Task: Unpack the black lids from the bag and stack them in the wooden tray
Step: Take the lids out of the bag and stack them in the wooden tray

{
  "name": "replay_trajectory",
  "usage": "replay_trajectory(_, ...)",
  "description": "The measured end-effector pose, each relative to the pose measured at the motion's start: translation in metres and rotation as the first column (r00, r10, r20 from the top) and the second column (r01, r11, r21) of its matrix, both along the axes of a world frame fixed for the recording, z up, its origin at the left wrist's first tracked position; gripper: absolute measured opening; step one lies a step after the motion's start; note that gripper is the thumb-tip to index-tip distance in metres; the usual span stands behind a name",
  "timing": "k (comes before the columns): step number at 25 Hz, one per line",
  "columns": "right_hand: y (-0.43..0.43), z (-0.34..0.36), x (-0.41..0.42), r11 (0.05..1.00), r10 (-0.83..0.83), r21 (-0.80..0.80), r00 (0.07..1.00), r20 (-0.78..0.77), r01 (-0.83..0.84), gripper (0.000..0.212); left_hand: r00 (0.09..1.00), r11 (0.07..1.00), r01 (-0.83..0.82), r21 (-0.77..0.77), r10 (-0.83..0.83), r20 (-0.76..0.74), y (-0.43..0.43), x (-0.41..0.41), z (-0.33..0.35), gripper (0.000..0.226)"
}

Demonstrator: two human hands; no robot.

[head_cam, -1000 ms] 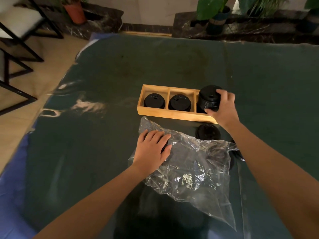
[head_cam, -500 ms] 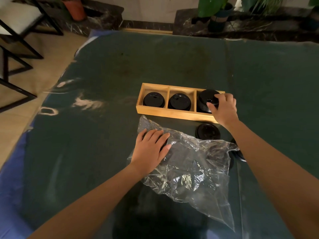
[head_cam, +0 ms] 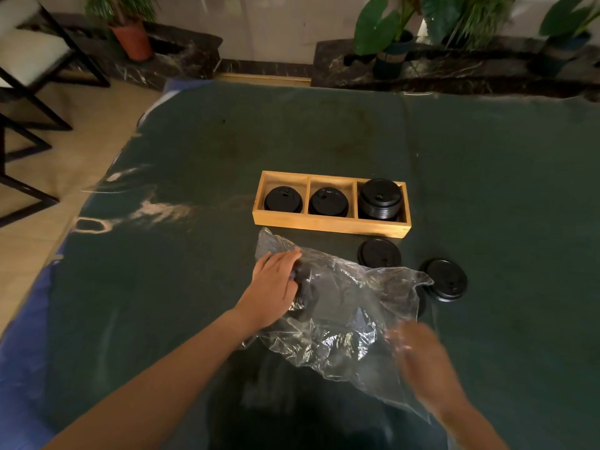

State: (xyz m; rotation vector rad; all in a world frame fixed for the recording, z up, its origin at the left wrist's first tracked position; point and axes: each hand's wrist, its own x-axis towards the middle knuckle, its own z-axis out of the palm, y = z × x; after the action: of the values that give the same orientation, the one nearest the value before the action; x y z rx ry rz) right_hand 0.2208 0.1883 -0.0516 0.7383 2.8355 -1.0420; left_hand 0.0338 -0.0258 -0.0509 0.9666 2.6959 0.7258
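Note:
A wooden tray (head_cam: 328,224) with three compartments lies mid-table. Its left compartment holds black lids (head_cam: 283,199), the middle one more lids (head_cam: 328,202), and the right one a taller lid stack (head_cam: 380,199). Two loose lids lie on the cloth, one (head_cam: 379,253) just in front of the tray and one (head_cam: 447,279) further right. A crumpled clear plastic bag (head_cam: 341,316) lies nearer me with dark lids inside. My left hand (head_cam: 276,287) presses on the bag's left end over those lids. My right hand (head_cam: 422,355) is blurred, empty, fingers apart, at the bag's right edge.
A dark green cloth (head_cam: 194,254) covers the table. A black-framed chair (head_cam: 29,66) stands at the far left on the floor. Potted plants (head_cam: 386,37) line a dark ledge behind the table.
My right hand has let go of the lid stack in the tray's right compartment and drawn back toward me to the bag's right edge. The left hand stays on the bag.

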Motion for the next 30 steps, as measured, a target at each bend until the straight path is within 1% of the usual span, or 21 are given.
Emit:
replay_trajectory(1, -0.010, -0.003, -0.001, 0.986, 0.147, -0.088, 0.986, 0.082, -0.140, 0.035, 1.000, 1.000, 0.012, 0.003, -0.012, -0.007, -0.001, -0.001, 0.001, 0.043)
replay_trajectory(2, -0.018, -0.003, -0.009, 0.944, 0.288, -0.183, 0.957, 0.044, -0.276, 0.054, 1.000, 1.000, 0.026, 0.004, -0.026, -0.014, -0.002, -0.001, 0.001, 0.039)
replay_trajectory(3, -0.022, 0.001, -0.021, 0.858, 0.403, -0.297, 0.908, -0.116, -0.419, 0.074, 0.999, 0.999, 0.040, 0.002, -0.040, -0.021, -0.002, -0.001, 0.002, 0.035)
replay_trajectory(4, -0.025, 0.000, -0.035, 0.764, 0.430, -0.412, 0.868, -0.250, -0.497, 0.088, 0.998, 0.999, 0.051, -0.002, -0.051, -0.033, -0.003, 0.000, 0.003, 0.033)
replay_trajectory(5, -0.028, -0.002, -0.050, 0.696, 0.446, -0.477, 0.844, -0.298, -0.536, 0.091, 0.997, 0.998, 0.059, -0.011, -0.060, -0.058, -0.003, 0.000, 0.004, 0.032)
replay_trajectory(6, -0.029, -0.003, -0.070, 0.692, 0.493, -0.447, 0.823, -0.280, -0.567, 0.089, 0.993, 0.998, 0.065, -0.023, -0.067, -0.096, -0.004, 0.001, 0.004, 0.031)
replay_trajectory(7, -0.032, -0.003, -0.089, 0.764, 0.537, -0.295, 0.819, -0.205, -0.574, 0.091, 0.988, 0.997, 0.065, -0.035, -0.069, -0.136, -0.004, 0.001, 0.003, 0.030)
replay_trajectory(8, -0.036, -0.007, -0.102, 0.819, 0.564, -0.052, 0.819, -0.110, -0.571, 0.098, 0.984, 0.997, 0.059, -0.047, -0.066, -0.167, -0.005, 0.001, 0.003, 0.030)
replay_trajectory(9, -0.041, -0.014, -0.112, 0.824, 0.563, 0.145, 0.822, -0.089, -0.548, 0.103, 0.981, 0.997, 0.050, -0.058, -0.060, -0.186, -0.004, 0.001, 0.003, 0.030)
replay_trajectory(10, -0.048, -0.014, -0.118, 0.823, 0.559, 0.207, 0.819, -0.133, -0.528, 0.102, 0.979, 0.997, 0.043, -0.067, -0.056, -0.198, -0.004, 0.000, 0.003, 0.031)
replay_trajectory(11, -0.054, -0.016, -0.122, 0.832, 0.551, 0.198, 0.812, -0.191, -0.518, 0.096, 0.977, 0.997, 0.043, -0.070, -0.057, -0.205, -0.004, 0.000, 0.003, 0.033)
replay_trajectory(13, -0.065, -0.018, -0.126, 0.857, 0.510, 0.070, 0.821, -0.255, -0.510, 0.082, 0.976, 0.997, 0.046, -0.063, -0.058, -0.210, -0.004, -0.001, 0.001, 0.034)
replay_trajectory(14, -0.069, -0.019, -0.127, 0.864, 0.491, 0.023, 0.830, -0.264, -0.503, 0.082, 0.977, 0.998, 0.042, -0.056, -0.053, -0.208, -0.004, -0.001, 0.000, 0.034)
replay_trajectory(16, -0.075, -0.018, -0.129, 0.873, 0.466, -0.024, 0.849, -0.250, -0.487, 0.097, 0.978, 0.999, 0.033, -0.042, -0.041, -0.203, -0.004, -0.001, -0.002, 0.033)
replay_trajectory(17, -0.079, -0.015, -0.130, 0.881, 0.454, -0.016, 0.856, -0.247, -0.472, 0.100, 0.978, 0.999, 0.032, -0.034, -0.038, -0.207, -0.003, -0.001, -0.003, 0.033)
replay_trajectory(21, -0.087, -0.015, -0.135, 0.906, 0.397, -0.031, 0.875, -0.279, -0.421, 0.086, 0.975, 0.999, 0.048, -0.010, -0.049, -0.215, -0.001, -0.004, -0.003, 0.031)
replay_trajectory(24, -0.078, -0.019, -0.136, 0.885, 0.405, -0.124, 0.875, -0.267, -0.448, 0.085, 0.976, 0.998, 0.061, -0.015, -0.063, -0.208, -0.003, -0.007, -0.004, 0.031)
replay_trajectory(26, -0.075, -0.020, -0.135, 0.905, 0.316, -0.210, 0.915, -0.249, -0.370, 0.077, 0.980, 0.999, 0.045, -0.010, -0.046, -0.195, -0.003, -0.010, -0.005, 0.030)
replay_trajectory(27, -0.073, -0.020, -0.135, 0.925, 0.242, -0.233, 0.938, -0.248, -0.300, 0.076, 0.980, 0.999, 0.039, -0.010, -0.040, -0.193, -0.003, -0.011, -0.005, 0.030)
replay_trajectory(28, -0.067, -0.022, -0.130, 0.938, 0.180, -0.248, 0.950, -0.255, -0.244, 0.081, 0.980, 0.999, 0.038, -0.014, -0.040, -0.196, -0.004, -0.013, -0.005, 0.030)
replay_trajectory(30, -0.051, -0.034, -0.116, 0.927, 0.240, -0.218, 0.929, -0.282, -0.306, 0.087, 0.975, 0.998, 0.052, -0.027, -0.057, -0.213, -0.004, -0.014, -0.006, 0.029)
